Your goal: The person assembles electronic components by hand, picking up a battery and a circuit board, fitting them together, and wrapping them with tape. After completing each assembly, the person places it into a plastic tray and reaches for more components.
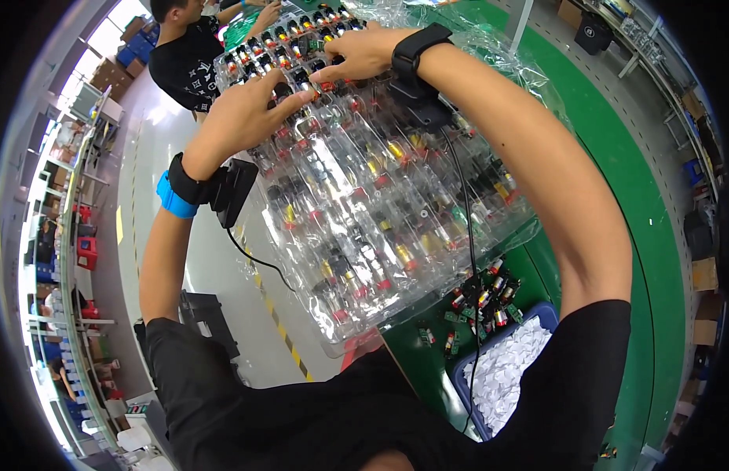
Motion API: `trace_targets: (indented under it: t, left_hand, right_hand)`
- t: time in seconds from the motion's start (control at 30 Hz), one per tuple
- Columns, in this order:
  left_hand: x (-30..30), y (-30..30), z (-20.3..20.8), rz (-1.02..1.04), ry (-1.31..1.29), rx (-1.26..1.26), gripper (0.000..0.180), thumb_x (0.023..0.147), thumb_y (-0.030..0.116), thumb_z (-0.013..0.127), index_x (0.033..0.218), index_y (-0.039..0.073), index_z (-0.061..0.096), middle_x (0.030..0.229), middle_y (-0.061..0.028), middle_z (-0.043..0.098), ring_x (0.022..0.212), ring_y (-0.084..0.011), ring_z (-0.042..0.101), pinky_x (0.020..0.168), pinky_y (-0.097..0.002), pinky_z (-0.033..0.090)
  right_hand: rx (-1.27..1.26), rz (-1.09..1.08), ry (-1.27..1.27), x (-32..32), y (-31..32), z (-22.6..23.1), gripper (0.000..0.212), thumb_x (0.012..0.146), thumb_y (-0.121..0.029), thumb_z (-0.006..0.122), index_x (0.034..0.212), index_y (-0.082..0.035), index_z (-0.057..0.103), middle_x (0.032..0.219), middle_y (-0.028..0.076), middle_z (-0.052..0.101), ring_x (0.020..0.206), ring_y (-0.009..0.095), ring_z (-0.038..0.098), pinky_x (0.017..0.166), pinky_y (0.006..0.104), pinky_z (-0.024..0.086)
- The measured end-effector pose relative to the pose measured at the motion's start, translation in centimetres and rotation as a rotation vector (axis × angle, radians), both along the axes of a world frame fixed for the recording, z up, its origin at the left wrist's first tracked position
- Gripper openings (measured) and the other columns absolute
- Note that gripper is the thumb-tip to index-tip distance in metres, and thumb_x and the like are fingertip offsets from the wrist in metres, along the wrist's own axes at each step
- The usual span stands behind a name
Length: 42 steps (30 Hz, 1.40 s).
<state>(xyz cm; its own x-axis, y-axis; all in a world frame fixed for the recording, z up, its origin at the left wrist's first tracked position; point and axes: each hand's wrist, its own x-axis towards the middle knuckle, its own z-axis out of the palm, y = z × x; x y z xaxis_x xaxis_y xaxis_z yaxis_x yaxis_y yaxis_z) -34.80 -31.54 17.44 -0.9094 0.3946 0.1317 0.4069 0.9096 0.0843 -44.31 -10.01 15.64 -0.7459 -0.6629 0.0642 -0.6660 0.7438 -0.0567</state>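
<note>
Clear plastic blister trays (333, 169), apparently stacked, slant away in front of me. Rows of small cylindrical parts (282, 56) with black, red and yellow sections fill the far end; similar parts show through the shiny plastic nearer me. My left hand (246, 114) rests over the tray's left far side, thumb stretched to the right and fingers bent forward among the parts. Just right of it, my right hand (360, 56) reaches over the same rows, thumb and forefinger apart. Both hands touch or nearly touch the parts; neither plainly grips one. Their farther fingertips are partly hidden.
Loose parts and small green circuit boards (490, 294) lie on the green table by a blue bin (549, 314) of white paper pieces. A co-worker (180, 59) stands at the far left. Black cables (465, 204) run from my wrist devices. A black case (211, 314) sits at left.
</note>
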Motion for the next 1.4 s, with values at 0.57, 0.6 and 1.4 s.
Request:
trace_targets:
  t: [0.57, 0.6, 1.4]
  left_hand:
    - [1.0, -0.2, -1.9, -0.080, 0.296, -0.063, 0.049, 0.099, 0.045, 0.054, 0.119, 0.001, 0.048, 0.064, -0.0138, 0.065, 0.064, -0.0363, 0.066, 0.057, -0.0464, 0.049]
    - [1.2, -0.4, -2.0, -0.067, 0.303, -0.083, 0.048, 0.099, 0.045, 0.054, 0.118, 0.001, 0.048, 0.063, -0.0135, 0.065, 0.063, -0.0363, 0.066, 0.056, -0.0466, 0.049]
    - [1.4, 0.2, -1.6, -0.185, 0.408, 0.261, 0.043, 0.088, 0.035, 0.072, 0.117, 0.008, 0.055, 0.075, -0.0116, 0.063, 0.064, -0.0312, 0.063, 0.059, -0.0409, 0.049]
  right_hand:
    - [0.083, 0.073, -0.084, 0.5, -0.6, 3.7, 0.079, 0.100, -0.065, 0.030, 0.116, 0.004, 0.066, 0.112, 0.022, 0.069, 0.100, 0.037, 0.064, 0.089, 0.0452, 0.048]
    - [0.118, -0.019, -0.077, 2.1, -1.3, 3.8, 0.079, 0.100, -0.065, 0.031, 0.115, 0.005, 0.066, 0.113, 0.023, 0.068, 0.100, 0.038, 0.064, 0.089, 0.0451, 0.047]
    - [-0.213, 0.076, 0.171, 0.4, 3.4, -0.8, 0.056, 0.089, -0.062, 0.057, 0.100, -0.008, 0.065, 0.085, 0.017, 0.069, 0.083, 0.038, 0.067, 0.074, 0.0461, 0.051]
